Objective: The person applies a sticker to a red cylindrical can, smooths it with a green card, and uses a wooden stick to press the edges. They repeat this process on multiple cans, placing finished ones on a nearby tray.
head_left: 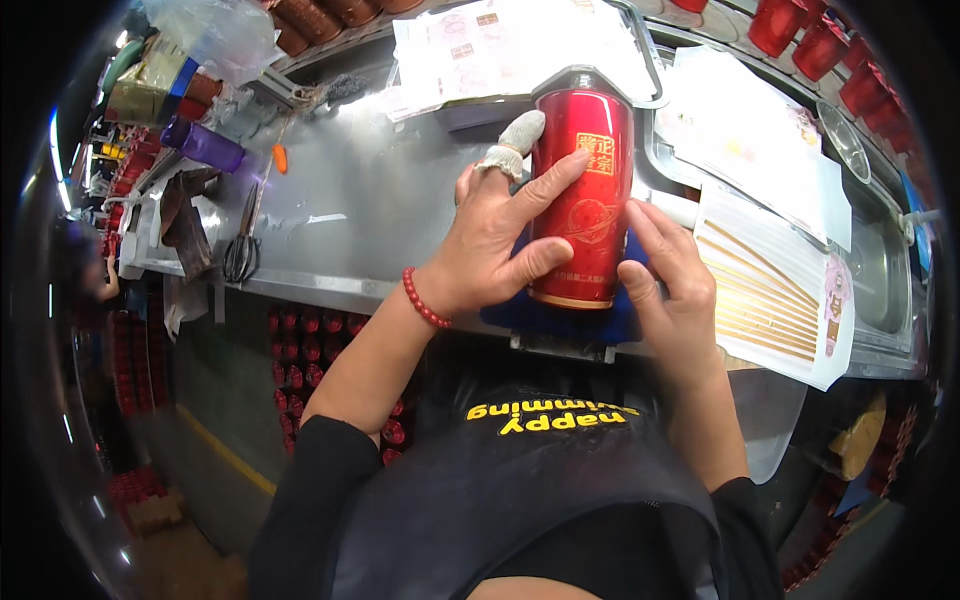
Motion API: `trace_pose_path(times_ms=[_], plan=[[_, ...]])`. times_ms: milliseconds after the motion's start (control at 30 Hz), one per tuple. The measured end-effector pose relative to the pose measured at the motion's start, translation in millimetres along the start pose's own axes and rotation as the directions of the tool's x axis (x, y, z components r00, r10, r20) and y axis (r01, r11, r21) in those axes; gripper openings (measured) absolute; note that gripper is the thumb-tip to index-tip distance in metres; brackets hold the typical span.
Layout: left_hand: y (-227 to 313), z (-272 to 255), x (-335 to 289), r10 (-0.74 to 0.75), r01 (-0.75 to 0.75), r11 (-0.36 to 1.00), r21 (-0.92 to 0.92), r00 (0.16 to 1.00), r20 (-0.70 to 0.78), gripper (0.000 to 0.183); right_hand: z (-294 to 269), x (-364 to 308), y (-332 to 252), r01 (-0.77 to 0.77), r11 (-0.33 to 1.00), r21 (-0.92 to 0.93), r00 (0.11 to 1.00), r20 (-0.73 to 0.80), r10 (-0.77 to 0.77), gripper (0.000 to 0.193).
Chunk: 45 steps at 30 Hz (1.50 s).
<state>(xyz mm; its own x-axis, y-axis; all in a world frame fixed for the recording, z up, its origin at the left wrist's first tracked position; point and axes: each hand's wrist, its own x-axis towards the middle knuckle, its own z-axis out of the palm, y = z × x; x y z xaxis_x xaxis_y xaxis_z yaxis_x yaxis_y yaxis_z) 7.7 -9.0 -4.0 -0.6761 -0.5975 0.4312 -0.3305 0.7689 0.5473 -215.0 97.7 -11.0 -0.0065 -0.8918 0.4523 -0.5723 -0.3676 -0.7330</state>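
Observation:
A glossy red bottle (590, 125) with gold printing and a gold rim at its near end lies lengthwise before me, over something blue (625, 318). My left hand (490, 225) rests along its left side, the index finger pressed on the square gold emblem and the thumb lower down on the red surface. One of that hand's fingers wears a pale cloth cover (520, 133), and a red bead bracelet (426, 298) circles the wrist. On the bottle's right side, my right hand (675, 275) steadies it with bent fingers and thumb. The bottle's underside is hidden.
Printed sheets (510, 50) lie behind the bottle, with white sheets (745, 140) and a sheet bearing gold strips (765, 300) to the right. Scissors (243, 250), a purple bottle (205, 143) and an orange object (280, 158) sit left on the metal table (330, 240). Red containers (780, 25) line the back right.

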Motion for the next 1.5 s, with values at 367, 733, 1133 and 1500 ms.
trace_pose_path(times_ms=[367, 733, 1133, 1500], plan=[[-6, 0, -1, 0.045, -0.045, 0.999, 0.002, 0.999, -0.003, 0.072, -1, 2, -4, -0.113, 0.991, 0.066, 0.992, 0.061, 0.109, 0.059], [-8, 0, -1, 0.067, -0.067, 0.998, 0.021, 0.998, -0.013, 0.071, -1, 1, 0, -0.086, 0.995, 0.054, 0.994, 0.066, 0.083, 0.059], [-8, -3, 1, 0.071, -0.073, 0.996, 0.056, 0.997, 0.026, 0.076, -12, 11, 8, -0.008, 0.997, 0.078, 0.993, -0.114, 0.017, 0.049], [28, -16, -2, 0.139, -0.144, 0.951, 0.272, 0.990, 0.039, 0.084, -44, 142, 7, 0.236, 0.954, -0.184, 0.956, 0.221, -0.194, 0.022]])
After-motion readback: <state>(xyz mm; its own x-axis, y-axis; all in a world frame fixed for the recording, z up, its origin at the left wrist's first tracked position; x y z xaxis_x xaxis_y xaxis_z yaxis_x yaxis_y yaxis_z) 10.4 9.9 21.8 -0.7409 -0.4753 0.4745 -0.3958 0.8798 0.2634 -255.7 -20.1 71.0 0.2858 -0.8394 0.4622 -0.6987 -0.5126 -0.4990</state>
